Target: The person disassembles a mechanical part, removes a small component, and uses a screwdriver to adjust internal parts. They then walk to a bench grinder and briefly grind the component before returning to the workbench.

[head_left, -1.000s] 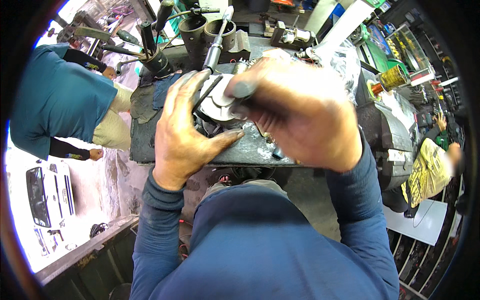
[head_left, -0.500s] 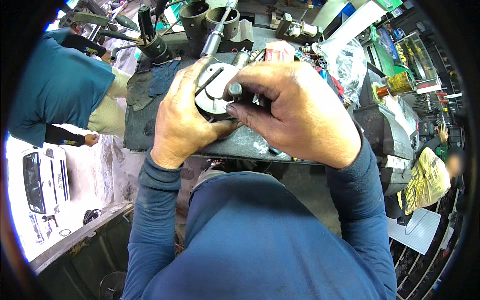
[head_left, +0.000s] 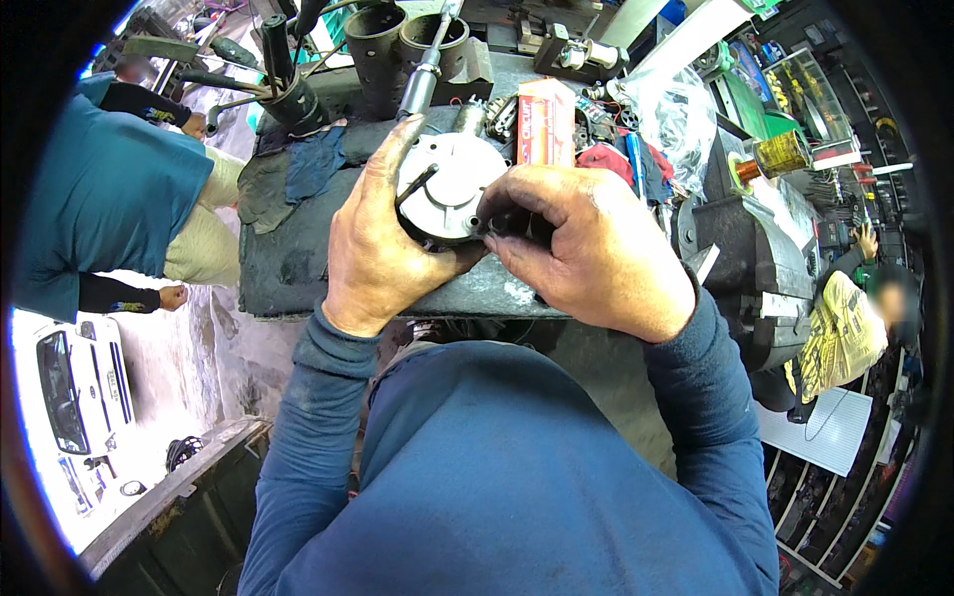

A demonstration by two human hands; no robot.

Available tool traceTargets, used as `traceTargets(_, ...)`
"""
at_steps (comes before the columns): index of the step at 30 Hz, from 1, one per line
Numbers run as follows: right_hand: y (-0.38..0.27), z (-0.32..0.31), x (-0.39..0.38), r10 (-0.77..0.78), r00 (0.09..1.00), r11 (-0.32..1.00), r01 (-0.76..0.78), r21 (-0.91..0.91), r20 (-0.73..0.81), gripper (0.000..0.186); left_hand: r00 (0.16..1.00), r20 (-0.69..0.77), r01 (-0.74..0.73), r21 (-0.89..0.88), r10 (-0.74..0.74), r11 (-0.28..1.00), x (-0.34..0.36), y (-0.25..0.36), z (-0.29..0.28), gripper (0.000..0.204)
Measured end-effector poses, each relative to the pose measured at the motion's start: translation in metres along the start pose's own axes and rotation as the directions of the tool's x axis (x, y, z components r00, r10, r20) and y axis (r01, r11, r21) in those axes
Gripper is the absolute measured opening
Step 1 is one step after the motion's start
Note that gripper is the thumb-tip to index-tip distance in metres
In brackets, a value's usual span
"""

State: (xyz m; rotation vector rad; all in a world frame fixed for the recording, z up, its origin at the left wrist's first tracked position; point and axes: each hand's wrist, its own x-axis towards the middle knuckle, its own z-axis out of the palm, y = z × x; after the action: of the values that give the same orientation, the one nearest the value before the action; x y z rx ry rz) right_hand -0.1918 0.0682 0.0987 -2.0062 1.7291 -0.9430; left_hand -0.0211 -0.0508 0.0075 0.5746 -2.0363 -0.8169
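Observation:
My left hand [head_left: 384, 238] grips a round silvery metal housing [head_left: 447, 167] with raised rings and bolt holes. A thin black rod [head_left: 419, 186] lies slantwise over its face. My right hand [head_left: 571, 248] has its fingers pinched at the housing's right rim, beside a small hole; whatever they hold is hidden in their shadow. A long socket tool [head_left: 420, 81] with a silver shaft points away from me just beyond my left fingertips.
Dark bench [head_left: 273, 278] with blue rags [head_left: 313, 164], metal pots [head_left: 370, 74], a tool holder [head_left: 290, 111], red-white box [head_left: 545, 124], plastic bags [head_left: 671, 129] and a black case [head_left: 755, 308]. Co-workers stand left [head_left: 124, 204] and right [head_left: 840, 328]; a white vehicle [head_left: 79, 387] is beyond.
My right hand has moved down and in against the housing's rim. The dark cylindrical piece that stood up from its fingers no longer shows. The view has shifted slightly.

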Motion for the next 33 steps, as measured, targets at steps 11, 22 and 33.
traceTargets(11, -0.004, -0.005, -0.002, 0.003, 0.999, 0.992, 0.002, -0.128, 0.043, 0.019, 0.999, 0.045, 0.02, -0.04, -0.019, 0.999, 0.002, -0.001, -0.003, 0.11)
traceTargets(22, 0.0, -0.001, -0.004, -0.057, 0.998, 0.99, 0.059, -0.128, 0.023, 0.023, 0.999, 0.042, -0.011, -0.018, 0.011, 1.0, 0.003, -0.001, -0.004, 0.108)
traceTargets(33, -0.01, -0.011, -0.005, -0.082, 0.993, 0.966, 0.099, -0.238, 0.08, 0.034, 0.999, 0.04, -0.015, 0.018, 0.014, 1.0, 0.003, 0.0, -0.004, 0.108)
